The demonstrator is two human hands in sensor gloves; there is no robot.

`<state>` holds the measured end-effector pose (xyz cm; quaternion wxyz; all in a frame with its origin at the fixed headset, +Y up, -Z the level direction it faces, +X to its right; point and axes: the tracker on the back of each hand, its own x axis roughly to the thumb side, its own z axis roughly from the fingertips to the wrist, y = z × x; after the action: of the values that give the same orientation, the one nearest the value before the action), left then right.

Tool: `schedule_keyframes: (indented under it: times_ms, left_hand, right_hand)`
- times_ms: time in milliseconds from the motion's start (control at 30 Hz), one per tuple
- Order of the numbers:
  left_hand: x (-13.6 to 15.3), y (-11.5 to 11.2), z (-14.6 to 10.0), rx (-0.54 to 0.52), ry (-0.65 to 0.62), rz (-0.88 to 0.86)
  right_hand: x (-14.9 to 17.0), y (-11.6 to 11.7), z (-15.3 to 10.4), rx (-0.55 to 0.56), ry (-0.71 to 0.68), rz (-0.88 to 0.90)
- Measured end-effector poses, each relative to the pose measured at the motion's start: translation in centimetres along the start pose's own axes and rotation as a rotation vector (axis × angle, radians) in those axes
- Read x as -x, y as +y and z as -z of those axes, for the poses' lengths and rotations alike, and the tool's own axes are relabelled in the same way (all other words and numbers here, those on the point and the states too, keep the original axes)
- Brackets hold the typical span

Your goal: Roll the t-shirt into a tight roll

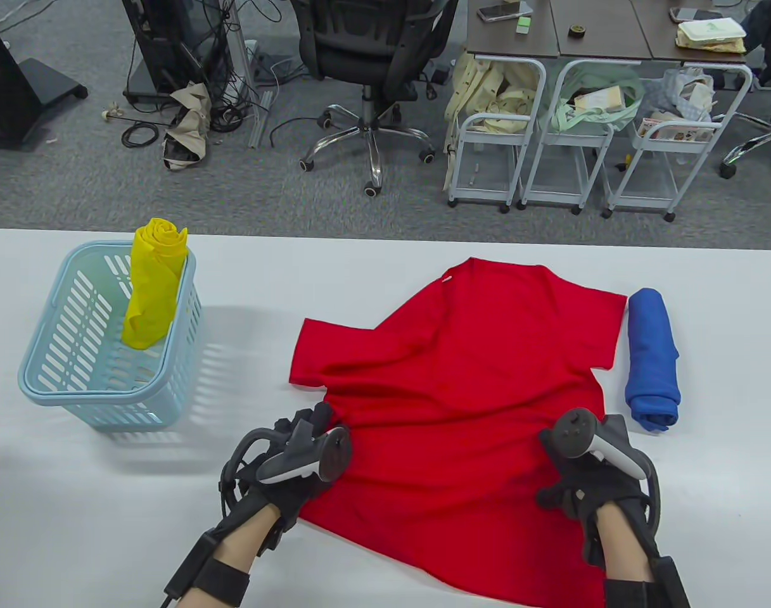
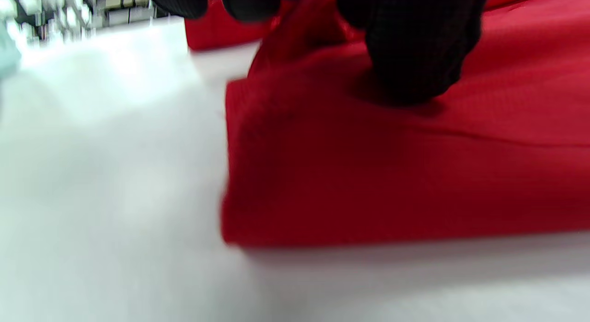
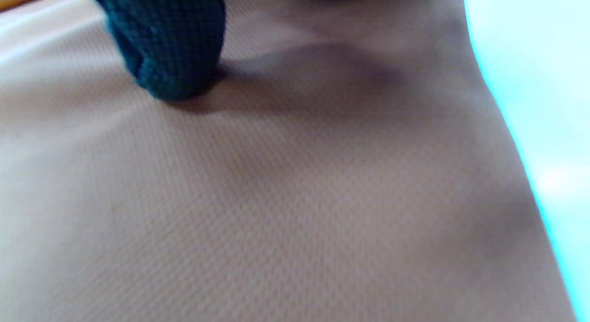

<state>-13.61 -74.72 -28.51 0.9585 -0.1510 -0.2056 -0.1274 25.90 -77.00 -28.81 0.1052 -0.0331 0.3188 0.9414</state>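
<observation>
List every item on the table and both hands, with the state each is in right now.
Red t-shirt: spread flat, wrinkled, not yet rolled.
Blue roll: rolled up, lying on the table right of the red t-shirt.
Yellow roll: rolled, standing in the basket.
Basket: upright, holding only the yellow roll.
Left hand: fingers on the shirt's left edge.
Right hand: fingertip pressing on the shirt.

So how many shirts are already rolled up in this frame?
2. A yellow roll stands on end in the light blue basket at the table's left; a blue roll lies on the table just right of the flat red t-shirt. None seems hidden.
</observation>
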Motion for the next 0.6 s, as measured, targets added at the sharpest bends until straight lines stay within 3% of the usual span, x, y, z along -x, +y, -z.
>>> schedule_keyframes:
  times_ms: [67, 133, 167, 300, 400, 600]
  left_hand:
    - [-0.5, -0.1, 0.3, 0.032, -0.068, -0.046]
    - [-0.5, -0.8, 0.8, 0.126, -0.126, -0.31]
    - [-0.2, -0.8, 0.9, 0.158, -0.134, -0.351]
    - [0.0, -0.9, 0.5, 0.24, -0.092, -0.127]
    - [-0.5, -1.8, 0.5, 0.412, -0.147, -0.135]
    - [-1.1, -1.6, 0.3, 0.412, -0.149, -0.082]
  right_hand:
    - [0.1, 0.0, 0.0, 0.0, 0.0, 0.006]
    - [0.2, 0.0, 0.0, 0.004, 0.002, 0.017]
    - [0.2, -0.1, 0.0, 0.007, 0.005, 0.019]
    - [0.3, -0.1, 0.1, 0.009, 0.009, 0.03]
    - [0.4, -0.1, 0.1, 0.014, 0.022, 0.03]
    - [0.8, -0.3, 0.2, 0.029, 0.026, 0.064]
